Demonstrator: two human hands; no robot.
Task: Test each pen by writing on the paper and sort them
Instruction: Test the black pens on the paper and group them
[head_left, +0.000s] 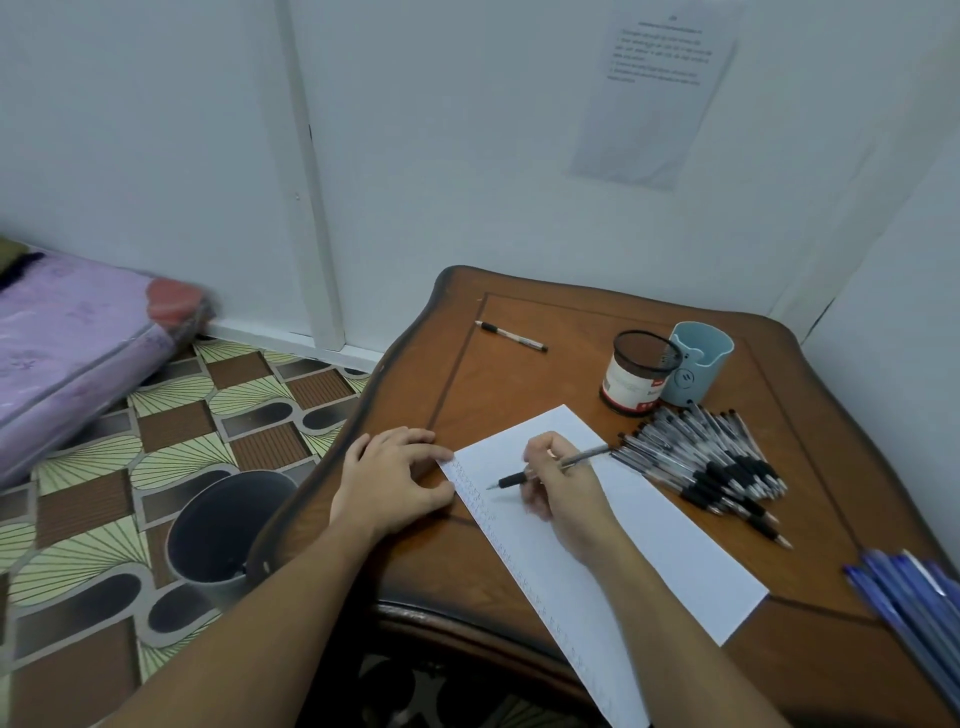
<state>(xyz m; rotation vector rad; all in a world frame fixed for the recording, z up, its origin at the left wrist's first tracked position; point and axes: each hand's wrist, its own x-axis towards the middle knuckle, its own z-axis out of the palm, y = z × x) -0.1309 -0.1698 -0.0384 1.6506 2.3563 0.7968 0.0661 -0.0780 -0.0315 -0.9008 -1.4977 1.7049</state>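
Observation:
A white sheet of paper (639, 525) lies slanted on the brown wooden table (519, 374), with rows of small marks along its left edge. My right hand (566, 488) grips a black-tipped clear pen (550, 466), its tip just above the paper near the left edge. My left hand (395, 478) rests on the table with fingertips pressing the paper's upper left corner. A heap of several black pens (711, 457) lies right of the paper. One lone pen (511, 336) lies at the table's far side.
A black mesh cup (641, 371) and a light blue cup (698, 370) stand behind the pen heap. Blue pens (909, 592) lie at the table's right edge. A grey bin (228, 530) stands on the patterned floor left of the table. A purple mattress (67, 353) lies farther left.

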